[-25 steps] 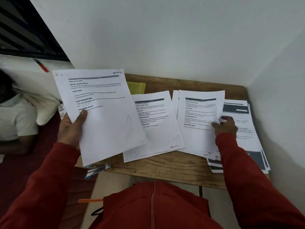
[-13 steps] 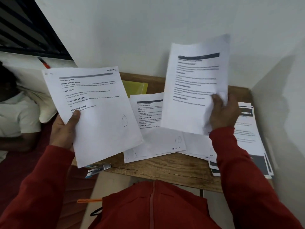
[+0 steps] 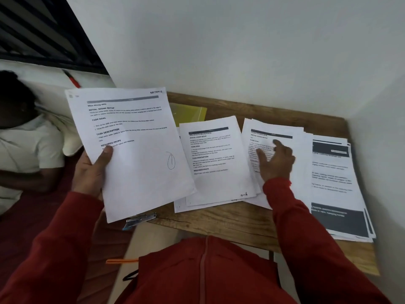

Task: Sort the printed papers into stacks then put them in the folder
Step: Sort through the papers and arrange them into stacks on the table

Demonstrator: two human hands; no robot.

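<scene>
Our left hand [image 3: 92,172] grips a printed sheet [image 3: 131,148] by its lower left edge, long axis upright, heading tilted up and away. Beside that grip, our right hand [image 3: 275,161] rests with loose fingers on the middle stack [image 3: 282,150] on the desk [image 3: 219,222].

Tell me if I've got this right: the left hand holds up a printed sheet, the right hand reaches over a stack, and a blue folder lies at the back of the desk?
Nearly. The head view shows the folder is yellow, not blue. The rest holds: left hand holds the printed sheet, right hand reaches over a stack.
</scene>
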